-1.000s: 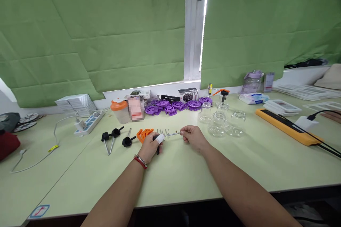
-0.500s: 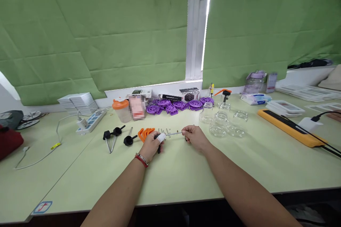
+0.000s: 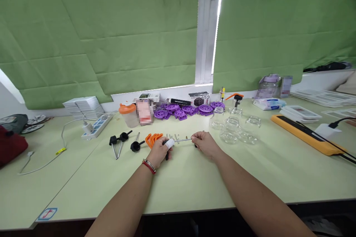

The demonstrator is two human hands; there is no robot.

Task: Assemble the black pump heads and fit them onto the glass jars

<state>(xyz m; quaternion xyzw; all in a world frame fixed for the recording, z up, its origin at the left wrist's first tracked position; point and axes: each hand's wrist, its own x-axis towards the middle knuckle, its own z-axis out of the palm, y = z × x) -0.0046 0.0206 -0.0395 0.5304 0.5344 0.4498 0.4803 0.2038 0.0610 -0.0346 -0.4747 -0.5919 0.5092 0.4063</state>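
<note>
My left hand (image 3: 160, 151), with a white wrap on the thumb, is closed around a black plastic part (image 3: 167, 155). From that part a thin metal rod (image 3: 182, 140) runs level to the right. At the rod's far end, my right hand (image 3: 205, 144) pinches with thumb and fingers; a small black bit shows under these fingers, too hidden to name. Just behind my left hand lie several orange curved handles (image 3: 153, 139) and some short metal pins (image 3: 176, 139). Further left are black cup-shaped parts (image 3: 135, 146) with metal rods.
Several clear glass jars (image 3: 229, 136) stand right of my right hand. Behind are purple plastic wheel-like parts (image 3: 180, 114), an orange-lidded cup (image 3: 129, 116) and a jar assembly with an orange handle (image 3: 234, 96). A yellow-and-black power strip (image 3: 303, 133) lies right, a white one (image 3: 97, 126) left.
The whole view has shifted slightly to the left, so things appear a little further right. Both hands keep the same hold on the black part and its rod.
</note>
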